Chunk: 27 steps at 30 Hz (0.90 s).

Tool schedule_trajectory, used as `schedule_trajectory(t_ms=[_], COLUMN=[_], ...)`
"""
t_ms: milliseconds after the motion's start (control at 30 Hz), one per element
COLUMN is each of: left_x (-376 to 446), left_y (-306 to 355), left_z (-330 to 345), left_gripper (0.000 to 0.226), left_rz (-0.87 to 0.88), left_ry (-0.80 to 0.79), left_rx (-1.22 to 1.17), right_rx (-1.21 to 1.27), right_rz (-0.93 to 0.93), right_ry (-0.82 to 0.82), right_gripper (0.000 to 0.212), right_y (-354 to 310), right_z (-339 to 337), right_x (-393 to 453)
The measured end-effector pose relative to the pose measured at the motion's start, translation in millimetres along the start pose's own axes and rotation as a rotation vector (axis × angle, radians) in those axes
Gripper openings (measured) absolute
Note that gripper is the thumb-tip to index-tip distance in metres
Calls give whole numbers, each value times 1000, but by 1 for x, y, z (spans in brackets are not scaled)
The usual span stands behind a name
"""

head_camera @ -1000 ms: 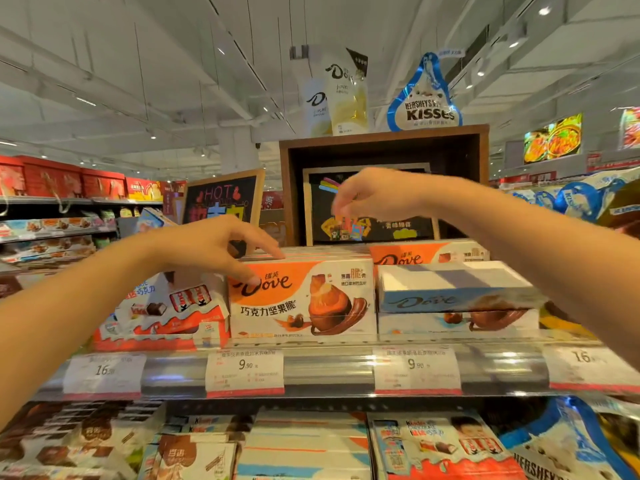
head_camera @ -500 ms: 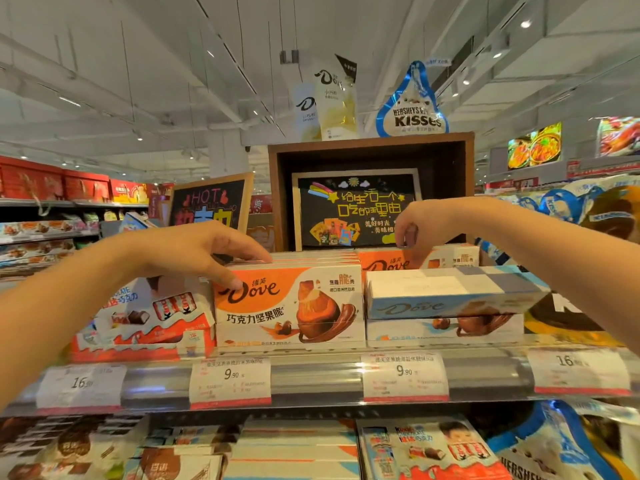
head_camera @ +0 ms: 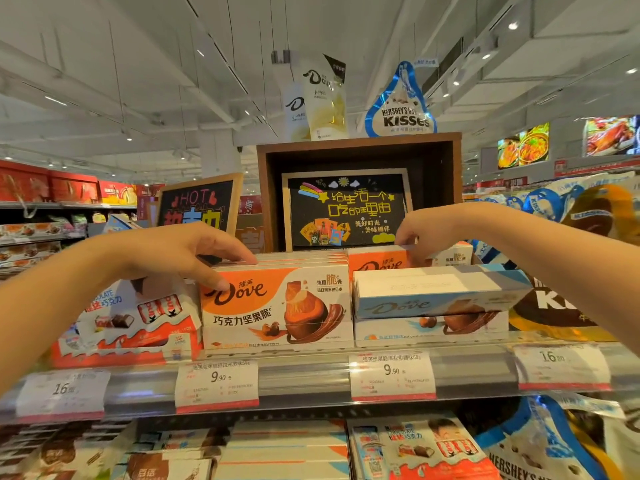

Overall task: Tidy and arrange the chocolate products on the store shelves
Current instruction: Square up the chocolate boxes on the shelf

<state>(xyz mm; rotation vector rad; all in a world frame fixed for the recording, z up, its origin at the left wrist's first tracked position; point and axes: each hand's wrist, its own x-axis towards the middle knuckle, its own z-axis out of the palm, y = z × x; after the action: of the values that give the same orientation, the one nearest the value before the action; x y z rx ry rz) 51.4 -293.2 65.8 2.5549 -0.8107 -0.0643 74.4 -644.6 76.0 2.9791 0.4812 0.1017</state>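
Top shelf: four price tags [head_camera: 217, 385] along the rail, two reading 9.90 and two reading 16. Dove boxes: one front orange Dove box [head_camera: 277, 306] heading a row whose depth cannot be counted, one orange Dove box behind [head_camera: 377, 261], two blue-and-white Dove boxes [head_camera: 429, 296] stacked. Two chalkboard signs [head_camera: 346, 209], two hands [head_camera: 169, 251].

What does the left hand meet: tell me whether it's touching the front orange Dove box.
Touching. The head view shows the left hand resting on the front orange Dove box, fingers over its top edge.
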Motion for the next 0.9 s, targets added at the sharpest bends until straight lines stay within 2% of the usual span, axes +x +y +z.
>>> schedule_trajectory(t_ms=[67,167,267,333,433,500,567,733,867,900], left_x=[1,2,1,-1,2,6,10,8,8,11], left_y=[-2,-4,-5,-4,0,6,10,13,19,21], left_z=[0,-1,-1,0,7,11,13,12,9,7], left_gripper=[40,40,65,73,59,71,82,70,92,91], left_rz=[4,17,33,29,10,-53,-109,-101,-154,-167], left_ry=[3,8,0,27,74,70,49,39,34,24], left_rx=[-18,-38,-30,4,264,447,526,539,430,379], right_rx=[63,104,219,431,732,779,800,808,818,802], right_rz=[-21,24,12,-88,-217,-266,-304,-306,-297,-287], right_ry=[72,342,679,825,820,776,755,895,937,944], right_gripper=[3,17,20,17,17,20,21,21,21,22], right_y=[2,3,-12,-31,-62,-76,-84,-90,-87,-87], right_z=[-10,-39,-62,-68,-67,-65,-64,-61,-61,-61], right_x=[-7,-26,-49,-61,-71,-70,-67,-52,-46,-45])
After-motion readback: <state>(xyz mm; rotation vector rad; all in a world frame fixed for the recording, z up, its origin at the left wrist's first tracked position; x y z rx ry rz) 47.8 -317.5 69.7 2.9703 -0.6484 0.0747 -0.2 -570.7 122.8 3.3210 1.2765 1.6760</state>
